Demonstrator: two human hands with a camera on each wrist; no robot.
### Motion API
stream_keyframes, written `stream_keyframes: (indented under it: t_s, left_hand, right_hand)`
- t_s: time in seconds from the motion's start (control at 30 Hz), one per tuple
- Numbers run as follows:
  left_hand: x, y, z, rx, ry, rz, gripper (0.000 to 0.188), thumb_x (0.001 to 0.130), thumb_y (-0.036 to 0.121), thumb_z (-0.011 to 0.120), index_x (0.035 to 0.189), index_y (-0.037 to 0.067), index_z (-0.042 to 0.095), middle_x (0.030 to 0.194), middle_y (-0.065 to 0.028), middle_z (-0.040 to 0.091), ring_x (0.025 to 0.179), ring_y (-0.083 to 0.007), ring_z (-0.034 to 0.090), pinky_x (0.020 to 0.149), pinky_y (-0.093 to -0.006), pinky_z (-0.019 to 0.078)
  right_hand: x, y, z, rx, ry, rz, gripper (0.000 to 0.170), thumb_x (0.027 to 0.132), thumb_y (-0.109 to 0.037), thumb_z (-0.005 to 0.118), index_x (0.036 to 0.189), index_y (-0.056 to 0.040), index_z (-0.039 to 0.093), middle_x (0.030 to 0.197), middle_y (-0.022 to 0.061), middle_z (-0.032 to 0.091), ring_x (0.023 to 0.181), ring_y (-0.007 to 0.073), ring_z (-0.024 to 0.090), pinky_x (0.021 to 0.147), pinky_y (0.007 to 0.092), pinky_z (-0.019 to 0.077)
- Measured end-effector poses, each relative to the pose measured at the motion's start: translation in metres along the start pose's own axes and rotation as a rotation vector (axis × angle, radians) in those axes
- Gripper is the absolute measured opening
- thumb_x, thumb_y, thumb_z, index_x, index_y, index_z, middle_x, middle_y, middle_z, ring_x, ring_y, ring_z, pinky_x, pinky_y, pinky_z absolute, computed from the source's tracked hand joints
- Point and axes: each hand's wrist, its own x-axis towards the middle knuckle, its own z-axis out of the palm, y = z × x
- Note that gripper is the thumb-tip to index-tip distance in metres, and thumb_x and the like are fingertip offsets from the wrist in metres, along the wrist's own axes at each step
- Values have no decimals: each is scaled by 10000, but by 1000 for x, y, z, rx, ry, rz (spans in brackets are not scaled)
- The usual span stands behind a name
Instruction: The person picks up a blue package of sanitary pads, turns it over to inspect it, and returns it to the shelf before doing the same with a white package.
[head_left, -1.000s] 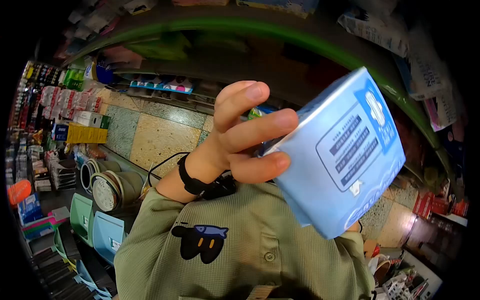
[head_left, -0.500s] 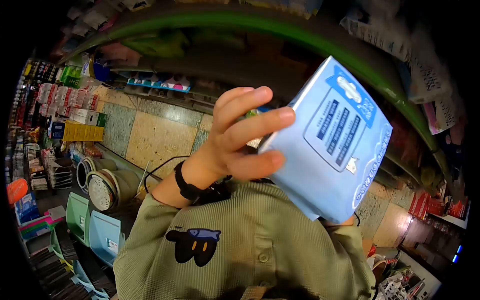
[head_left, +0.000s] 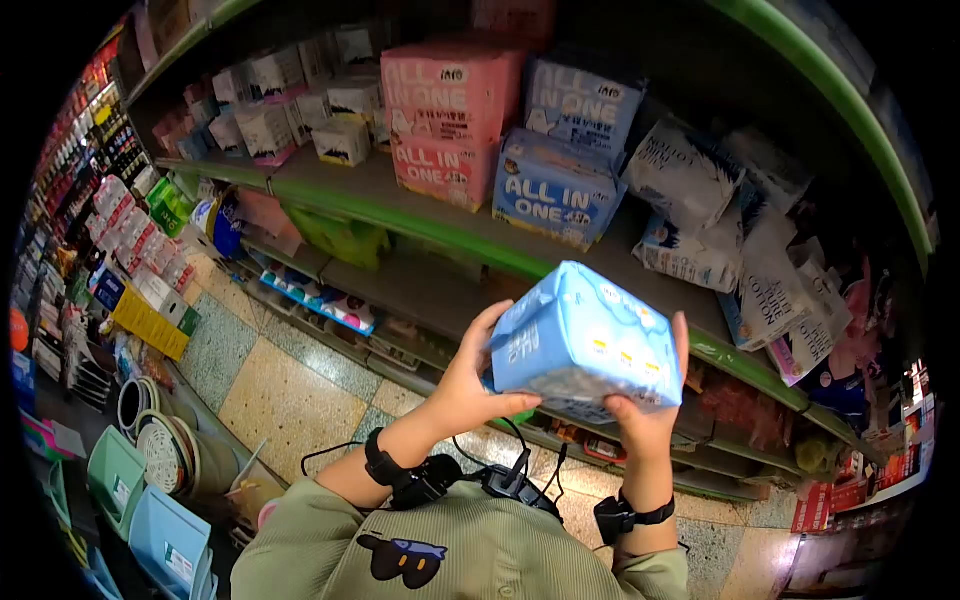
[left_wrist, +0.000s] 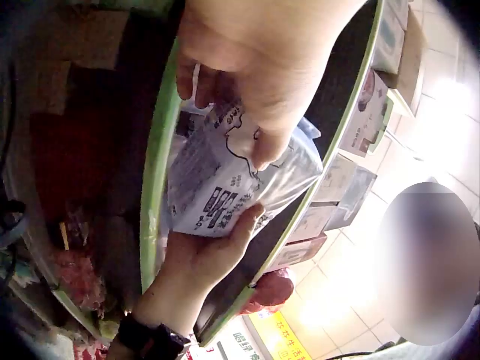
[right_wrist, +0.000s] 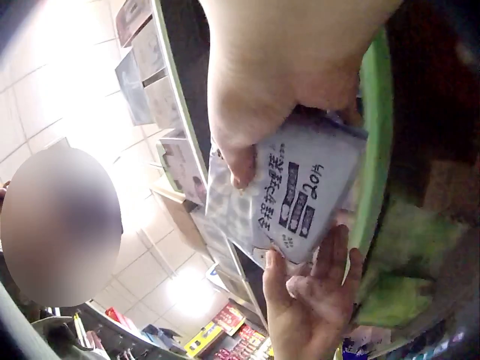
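A light blue plastic-wrapped package (head_left: 590, 345) is held between both hands in front of the chest. My left hand (head_left: 465, 375) grips its left end, thumb along the near lower edge. On the opposite end, my right hand (head_left: 645, 425) has its thumb at the near lower edge and a fingertip up the side. The left wrist view shows the left hand (left_wrist: 259, 67) over the printed package (left_wrist: 217, 180), with the right hand (left_wrist: 206, 255) at its other end. Both hands also hold the package (right_wrist: 300, 187) in the right wrist view.
Beyond the hands, a green-edged shelf (head_left: 440, 228) bears pink boxes (head_left: 440, 95), blue boxes (head_left: 560, 195) and white bags (head_left: 690, 190). Bins and dustpans (head_left: 165, 530) stand at lower left. The tiled floor (head_left: 290, 395) shows below the shelf.
The package has turned, showing a different face, and sits lower and slightly left. My right hand has come into sight on its right side. The head view now takes in the shelf's goods.
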Motion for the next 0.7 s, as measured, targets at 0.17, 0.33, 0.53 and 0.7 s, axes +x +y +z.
stream_keyframes:
  t_s: [0.17, 0.33, 0.53, 0.7]
  left_hand:
    - [14, 17, -9, 7, 48, 162, 724, 805, 42, 676, 1396, 63, 259, 1320, -145, 444, 1195, -244, 462, 956, -361, 405]
    - [-1, 12, -28, 165, 7, 120, 437, 817, -19, 625, 1223, 39, 477, 1275, -102, 476, 1134, -199, 507, 903, -322, 442]
    - [-12, 14, -73, 224, 39, 102, 415, 799, -35, 627, 1188, 34, 500, 1271, -99, 478, 1115, -187, 520, 898, -306, 440]
    - [-11, 10, -103, 87, 149, 35, 416, 807, -37, 611, 1193, 32, 473, 1223, -102, 520, 1079, -185, 539, 875, -300, 450]
  right_hand:
    - [85, -33, 23, -54, -27, -233, 1032, 652, -111, 836, 1453, -41, 188, 1305, 150, 462, 1179, 273, 495, 965, 389, 447]
    - [188, -50, 49, -180, -10, -219, 896, 694, -168, 817, 1391, 18, 285, 1200, 158, 547, 1073, 240, 562, 901, 348, 476]
    - [254, 8, 63, -655, 150, -170, 982, 580, -343, 871, 1334, 44, 373, 1196, 219, 540, 1112, 313, 533, 939, 387, 441]
    - [250, 37, 71, -813, 309, -435, 1040, 539, -396, 877, 1331, 49, 370, 1229, 236, 498, 1189, 369, 455, 1001, 438, 380]
